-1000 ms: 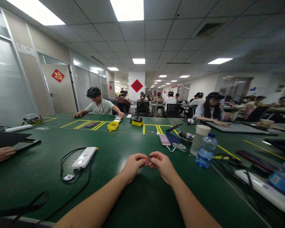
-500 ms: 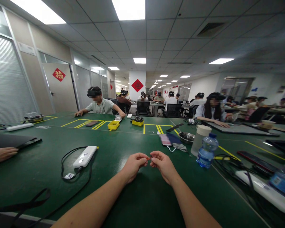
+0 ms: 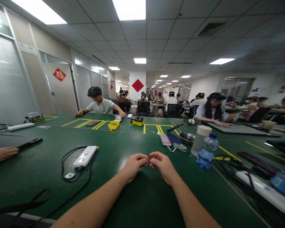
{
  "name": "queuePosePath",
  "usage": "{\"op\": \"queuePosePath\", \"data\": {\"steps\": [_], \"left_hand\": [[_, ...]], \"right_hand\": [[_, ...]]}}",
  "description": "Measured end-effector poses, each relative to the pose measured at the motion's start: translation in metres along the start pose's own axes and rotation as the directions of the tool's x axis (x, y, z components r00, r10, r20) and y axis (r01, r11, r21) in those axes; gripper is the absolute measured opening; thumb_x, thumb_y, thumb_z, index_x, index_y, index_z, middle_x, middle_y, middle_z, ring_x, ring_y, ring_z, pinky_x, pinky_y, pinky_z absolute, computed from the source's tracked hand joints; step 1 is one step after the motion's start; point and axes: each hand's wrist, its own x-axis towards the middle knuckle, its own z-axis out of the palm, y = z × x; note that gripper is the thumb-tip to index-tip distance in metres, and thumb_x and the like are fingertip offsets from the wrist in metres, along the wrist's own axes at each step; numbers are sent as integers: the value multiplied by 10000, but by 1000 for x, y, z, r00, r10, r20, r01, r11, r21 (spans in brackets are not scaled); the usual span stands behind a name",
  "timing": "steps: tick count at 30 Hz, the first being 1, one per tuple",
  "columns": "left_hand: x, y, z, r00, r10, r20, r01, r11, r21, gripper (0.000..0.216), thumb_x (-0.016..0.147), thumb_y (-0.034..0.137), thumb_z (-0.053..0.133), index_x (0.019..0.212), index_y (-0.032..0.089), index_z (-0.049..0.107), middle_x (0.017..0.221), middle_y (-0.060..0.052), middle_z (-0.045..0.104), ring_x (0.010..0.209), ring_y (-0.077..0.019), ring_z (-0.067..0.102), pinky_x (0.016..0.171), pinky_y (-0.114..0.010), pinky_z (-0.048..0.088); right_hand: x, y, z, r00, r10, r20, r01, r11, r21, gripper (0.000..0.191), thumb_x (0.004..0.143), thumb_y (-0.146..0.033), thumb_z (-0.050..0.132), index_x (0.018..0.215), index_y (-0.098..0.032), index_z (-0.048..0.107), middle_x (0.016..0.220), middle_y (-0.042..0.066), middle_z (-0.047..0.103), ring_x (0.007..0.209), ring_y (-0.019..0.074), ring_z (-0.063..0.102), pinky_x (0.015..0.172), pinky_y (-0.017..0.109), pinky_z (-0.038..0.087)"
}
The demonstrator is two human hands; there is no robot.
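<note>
Mostly hidden, a tiny orange-and-dark object (image 3: 148, 160) is pinched by left hand (image 3: 133, 166) and right hand (image 3: 164, 167).

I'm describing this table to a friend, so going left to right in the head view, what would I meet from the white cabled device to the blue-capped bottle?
White cabled device, leftmost yellow tray, left hand, small orange piece at its fingertips, right hand, metal bowl, blue-capped bottle.
</note>
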Motion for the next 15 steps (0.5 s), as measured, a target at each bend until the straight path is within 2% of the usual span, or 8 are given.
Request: {"op": "queuePosePath", "data": {"steps": [7,15], "left_hand": [[1,-2,0,1000,18,-18,-17,999,28,191,695,212,611,847,105,652,765,-65,650,689,-137,583,705,-270,447],[0,-1,0,999,-16,-31,17,999,34,172,691,209,618,833,115,642,801,-67,658,669,-128,591,678,-265,460]], "right_hand": [[1,2,-1,1000,0,21,1,1000,-26,258,670,-225,609,916,-146,610,752,37,636,594,129,578,558,257,441],[0,2,-2,1000,-8,16,9,998,-60,260,676,-232,608,924,-152,613,773,39,640,602,129,578,566,258,444]]}}
